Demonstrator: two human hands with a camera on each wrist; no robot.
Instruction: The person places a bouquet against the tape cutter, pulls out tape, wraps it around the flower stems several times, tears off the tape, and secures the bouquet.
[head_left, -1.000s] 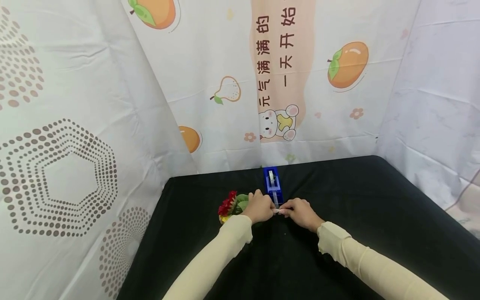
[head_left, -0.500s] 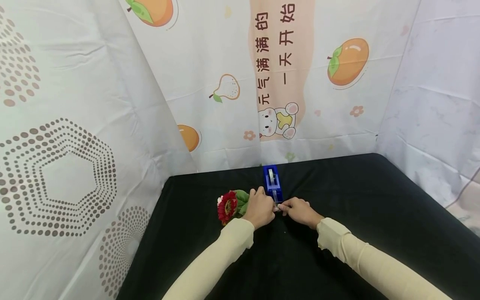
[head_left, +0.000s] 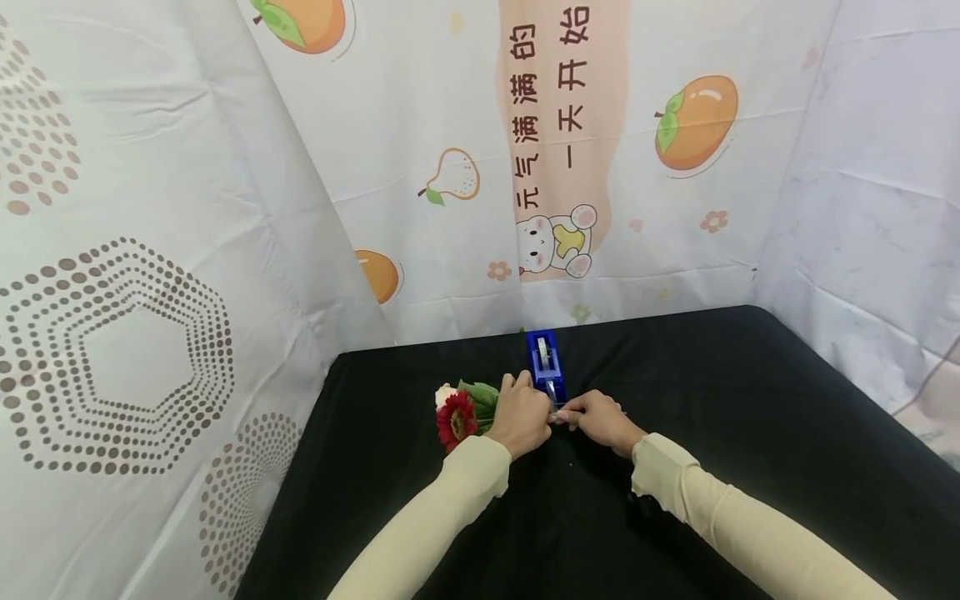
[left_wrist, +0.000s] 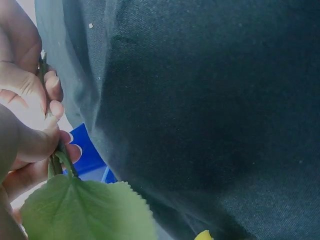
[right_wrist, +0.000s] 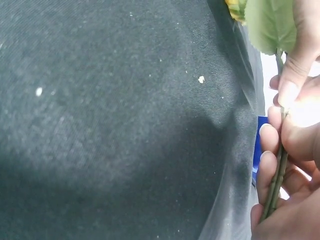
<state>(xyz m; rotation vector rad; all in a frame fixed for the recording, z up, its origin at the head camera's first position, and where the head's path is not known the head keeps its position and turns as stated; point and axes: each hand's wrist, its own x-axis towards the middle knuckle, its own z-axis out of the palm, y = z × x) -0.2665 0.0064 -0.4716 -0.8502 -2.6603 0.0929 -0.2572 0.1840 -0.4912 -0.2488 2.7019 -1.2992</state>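
My left hand (head_left: 522,417) holds a small bunch of artificial flowers by its green stems (right_wrist: 277,180), close below the leaves. A red flower (head_left: 456,419) and a pale one (head_left: 444,395) show to the left of that hand, and a broad green leaf (left_wrist: 85,210) hangs below it in the left wrist view. Further along the same stems, my right hand (head_left: 600,421) pinches them between thumb and fingers, its fingertips right by the left thumb. Just behind both hands stands a blue tape dispenser (head_left: 545,360), a clear strip of tape (head_left: 552,390) at its front end.
A black cloth (head_left: 720,417) covers the table, with small white specks on it. Printed white curtains (head_left: 465,242) hang behind the table and at both sides. A yellow petal edge (left_wrist: 204,235) shows at the bottom of the left wrist view.
The flower heads have turned as the stems rolled in the fingers: the red flower now faces forward and low, with the pale one above it. Both hands stay in front of the dispenser.
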